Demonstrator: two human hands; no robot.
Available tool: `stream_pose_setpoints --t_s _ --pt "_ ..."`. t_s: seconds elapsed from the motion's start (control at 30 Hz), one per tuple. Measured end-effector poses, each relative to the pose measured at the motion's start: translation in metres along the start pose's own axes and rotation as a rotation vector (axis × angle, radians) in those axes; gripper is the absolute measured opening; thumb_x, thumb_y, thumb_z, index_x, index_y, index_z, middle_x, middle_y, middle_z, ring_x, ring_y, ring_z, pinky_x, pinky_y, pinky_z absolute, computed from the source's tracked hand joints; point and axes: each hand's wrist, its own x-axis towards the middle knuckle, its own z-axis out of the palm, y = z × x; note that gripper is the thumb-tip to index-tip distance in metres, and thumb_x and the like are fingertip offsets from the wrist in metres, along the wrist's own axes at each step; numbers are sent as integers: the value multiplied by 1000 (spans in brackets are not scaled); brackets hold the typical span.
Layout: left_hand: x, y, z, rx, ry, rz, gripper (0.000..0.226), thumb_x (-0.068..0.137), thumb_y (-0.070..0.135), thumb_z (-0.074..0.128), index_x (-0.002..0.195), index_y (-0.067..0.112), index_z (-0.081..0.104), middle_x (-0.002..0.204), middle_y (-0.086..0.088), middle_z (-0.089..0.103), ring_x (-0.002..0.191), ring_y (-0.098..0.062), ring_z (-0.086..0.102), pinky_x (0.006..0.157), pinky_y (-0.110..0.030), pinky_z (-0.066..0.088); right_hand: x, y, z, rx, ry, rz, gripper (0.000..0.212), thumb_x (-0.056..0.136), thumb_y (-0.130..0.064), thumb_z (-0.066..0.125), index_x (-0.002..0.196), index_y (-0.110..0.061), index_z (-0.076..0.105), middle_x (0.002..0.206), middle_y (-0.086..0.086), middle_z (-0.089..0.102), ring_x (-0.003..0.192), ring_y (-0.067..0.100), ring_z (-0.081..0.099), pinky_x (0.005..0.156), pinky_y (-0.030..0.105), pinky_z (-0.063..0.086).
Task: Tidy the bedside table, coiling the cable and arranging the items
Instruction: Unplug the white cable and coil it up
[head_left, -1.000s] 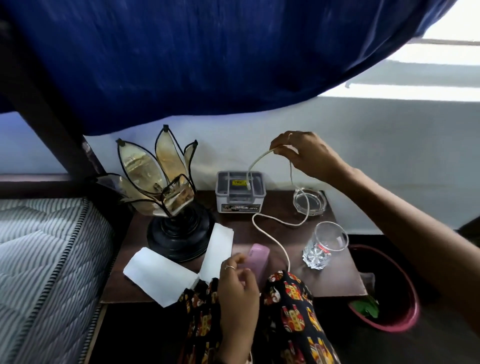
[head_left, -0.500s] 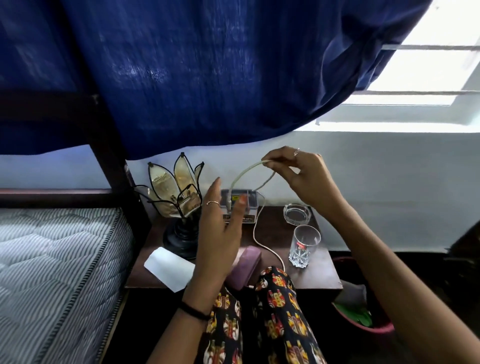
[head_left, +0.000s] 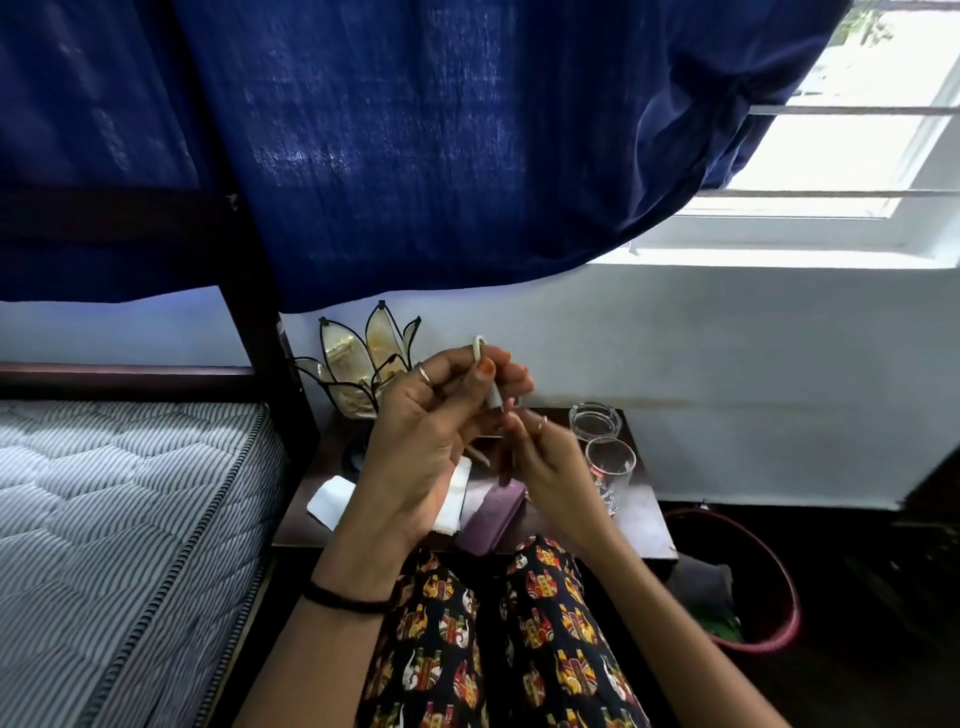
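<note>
Head view: a person in patterned trousers (head_left: 498, 644) is sitting before a bedside table (head_left: 649, 525), both hands raised above it and working a pale cable (head_left: 492, 397). Nearest the camera, the left hand (head_left: 415, 441) is curling its fingers round a tight bend of the cable, with the thumb pressing it and a small loop showing above the knuckles. Just beside it, the right hand (head_left: 550, 467) is pinching something fine between thumb and fingertips, probably the cable's free length, though blur is hiding the contact.

The step appears to be the start of coiling. Doing it well likely means keeping the left hand as a fixed anchor, feeding even loops with the right, and letting the cable twist freely so it is not kinking.

Beneath the hands, a mauve case (head_left: 491, 519) and white papers (head_left: 332, 499) are lying on the table, waiting to be arranged. Farther right, a drinking glass (head_left: 609, 470) is standing close to the trailing slack and could be tipped; a glass ashtray (head_left: 594, 420) is sitting behind it. At the back, a petal-shaped lamp (head_left: 363, 364) is standing against the wall under a blue curtain (head_left: 415, 145).
</note>
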Motion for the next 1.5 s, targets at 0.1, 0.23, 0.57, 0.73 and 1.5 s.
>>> stream_pose_setpoints --t_s 0.1,0.23,0.57,0.73,1.5 --pt "5 5 -3 -28 22 51 18 79 12 56 93 5 65 96 -6 74 99 -21 69 84 -27 56 -31 21 5 -67 -56 33 27 99 -24 42 82 -15 62 67 16 64 57 18 59 54 32 48" --pt "14 10 -6 -4 82 116 18 79 11 58 94 5 65 104 -5 73 106 -22 66 83 -25 55 -77 40 -5 -130 -157 93 26 101 -24 41 82 -11 53 61 -3 49 56 6 44 53 26 36" --pt "23 -20 -12 281 163 125 24 82 8 65 106 9 69 105 2 73 105 -13 66 86 -22 53 -118 -10 -57 -694 -277 -89 37 89 -69 23 116 -51 41 98 -44 56 97 -6 62 77 17 53" --pt "23 -40 -8 578 54 162 25 85 2 63 105 16 69 108 6 69 104 0 64 92 -18 49 -113 -39 -61 -710 -204 -262 31 97 -48 39 113 -34 60 103 -19 71 87 1 69 70 20 55" --pt "6 -66 -27 918 -193 23 17 93 17 55 97 24 70 93 12 73 93 7 64 84 -10 46 -71 -54 -69 -575 -64 -221 33 93 -39 44 112 -23 65 88 -29 63 76 -9 63 66 13 51"
